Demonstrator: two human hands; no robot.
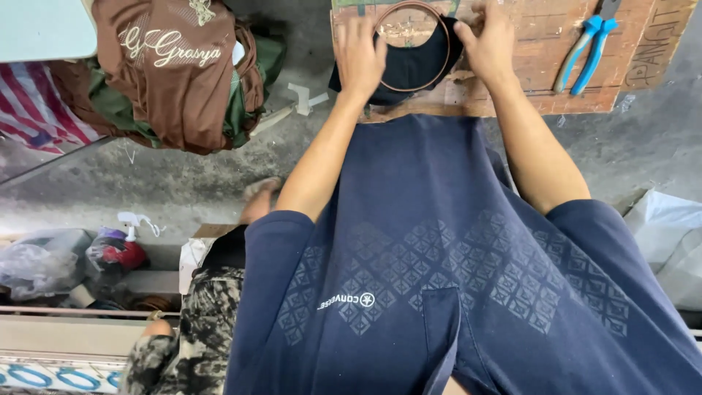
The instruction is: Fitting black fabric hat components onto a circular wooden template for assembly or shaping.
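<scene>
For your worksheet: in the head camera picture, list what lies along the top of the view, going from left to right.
Brown garment pile → left hand → black cloth with a brown ring on it → right hand → blue-handled pliers on the wooden board.

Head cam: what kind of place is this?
Probably a small garment or embroidery workshop. Both hands press black fabric into a round hoop on a worn wooden board, blue-handled pliers lie beside them, and folded garments are piled on the concrete floor.
</scene>
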